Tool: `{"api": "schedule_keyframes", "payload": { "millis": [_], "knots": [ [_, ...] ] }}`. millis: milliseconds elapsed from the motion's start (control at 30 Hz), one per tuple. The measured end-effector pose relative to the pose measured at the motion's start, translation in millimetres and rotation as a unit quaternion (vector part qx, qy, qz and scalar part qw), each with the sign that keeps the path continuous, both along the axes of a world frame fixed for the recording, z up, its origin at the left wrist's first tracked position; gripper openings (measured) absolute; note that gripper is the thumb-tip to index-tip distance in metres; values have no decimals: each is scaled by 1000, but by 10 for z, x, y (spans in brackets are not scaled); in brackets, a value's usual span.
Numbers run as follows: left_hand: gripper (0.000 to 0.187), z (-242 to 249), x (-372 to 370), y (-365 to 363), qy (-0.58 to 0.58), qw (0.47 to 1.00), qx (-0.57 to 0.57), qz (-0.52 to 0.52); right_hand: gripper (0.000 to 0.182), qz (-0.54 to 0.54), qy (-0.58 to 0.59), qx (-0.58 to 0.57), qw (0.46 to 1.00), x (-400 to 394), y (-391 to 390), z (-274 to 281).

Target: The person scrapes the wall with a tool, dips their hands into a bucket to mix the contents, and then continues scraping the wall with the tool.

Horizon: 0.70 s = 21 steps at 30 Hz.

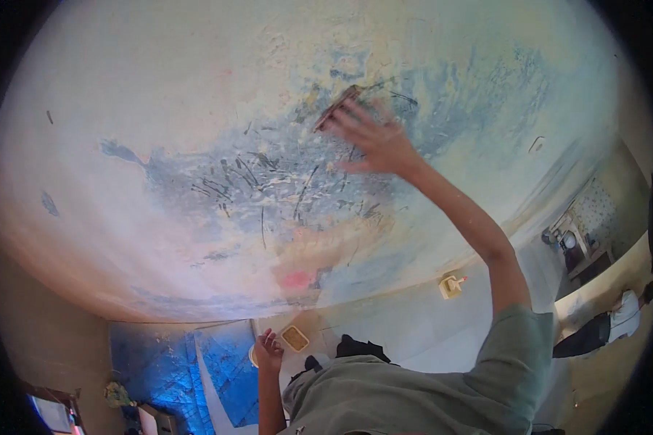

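Note:
My right hand (377,143) is raised against the patchy wall (218,174), its fingers spread and a little blurred. Under the fingertips it presses a thin, flat brown piece (337,109) that looks like sandpaper, set at a slant on the wall. Grey-blue stains, peeled patches and dark scratch marks surround it. Low down, my left hand (270,352) hangs near my body with loosely bent fingers, and nothing shows in it. Close beside it on the floor is a tub (307,346) with yellowish-brown contents.
Blue sheeting (156,362) covers the floor at lower left. Along the wall's foot sits a yellow tray (450,293) with a brush-like tool. At far right another person (624,319) stands near a wall. A table with items (588,261) stands beyond.

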<state>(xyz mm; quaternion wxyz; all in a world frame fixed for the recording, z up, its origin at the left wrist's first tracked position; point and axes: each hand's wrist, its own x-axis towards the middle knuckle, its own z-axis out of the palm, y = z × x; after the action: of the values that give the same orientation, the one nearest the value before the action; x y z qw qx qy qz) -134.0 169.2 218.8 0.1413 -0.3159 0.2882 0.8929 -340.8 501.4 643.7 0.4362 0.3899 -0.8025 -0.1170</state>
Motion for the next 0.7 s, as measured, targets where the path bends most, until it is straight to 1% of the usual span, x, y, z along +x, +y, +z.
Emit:
{"api": "schedule_keyframes", "payload": {
  "millis": [33, 67, 133, 167, 200, 233, 267, 300, 333, 367, 400, 467, 500, 533, 600, 633, 667, 700],
  "knots": [
    [31, 22, -48, 1, 9, 1000, 0, -4, 65, -109, 28, -23, 993, 4, 155, 180],
    [31, 36, -46, 22, 12, 1000, 4, -6, 67, -151, 145, -153, 966, -42, 221, 292],
    [32, -81, -90, 67, 6, 1000, 9, 7, 67, -124, 144, -274, 943, -73, 130, 141],
    [33, -49, -124, 73, 6, 1000, -1, 15, 67, -131, 143, -272, 943, -32, 195, 106],
    [33, -5, -137, 70, 7, 1000, -6, 10, 69, -89, 113, -135, 980, -8, 244, 77],
    [34, 44, -181, 80, 12, 1000, -15, -10, 71, -42, 85, 6, 995, -26, 265, 93],
    [35, 102, -203, 99, 13, 999, -21, -27, 71, -40, 87, 5, 995, -88, 325, 167],
    [35, 80, -206, 97, 10, 999, -19, -27, 73, -92, 114, -160, 976, -152, 425, 277],
    [35, 51, -203, 117, 22, 999, -20, -21, 74, -144, 137, -316, 928, -172, 533, 319],
    [36, 28, -191, 146, 37, 999, -25, -19, 75, -130, 118, -209, 962, -36, 328, 107],
    [36, 47, -169, 166, 37, 999, -28, -26, 75, -137, 119, -211, 960, 51, 376, 121],
    [36, 96, -225, 197, 9, 1000, -13, -25, 76, -131, 45, -50, 989, 118, 428, 262],
    [37, 94, -215, 234, 20, 998, -48, -34, 77, -203, 182, -134, 953, 32, 573, 393],
    [37, 78, -187, 255, 13, 998, -43, -34, 77, -203, 176, -128, 955, 4, 552, 310],
    [38, 1, -176, 269, 17, 1000, 3, -22, 71, -98, 71, -189, 974, 61, 333, 166],
    [37, -20, -176, 276, 17, 999, 20, -21, 68, -84, 22, -22, 996, 149, 262, 110],
    [37, 54, -232, 304, 27, 999, 16, -16, 68, -79, 32, -26, 996, 129, 333, 271],
    [37, 149, -225, 339, 24, 999, -10, -35, 69, -154, 10, -101, 983, 135, 495, 484]
  ]
}}
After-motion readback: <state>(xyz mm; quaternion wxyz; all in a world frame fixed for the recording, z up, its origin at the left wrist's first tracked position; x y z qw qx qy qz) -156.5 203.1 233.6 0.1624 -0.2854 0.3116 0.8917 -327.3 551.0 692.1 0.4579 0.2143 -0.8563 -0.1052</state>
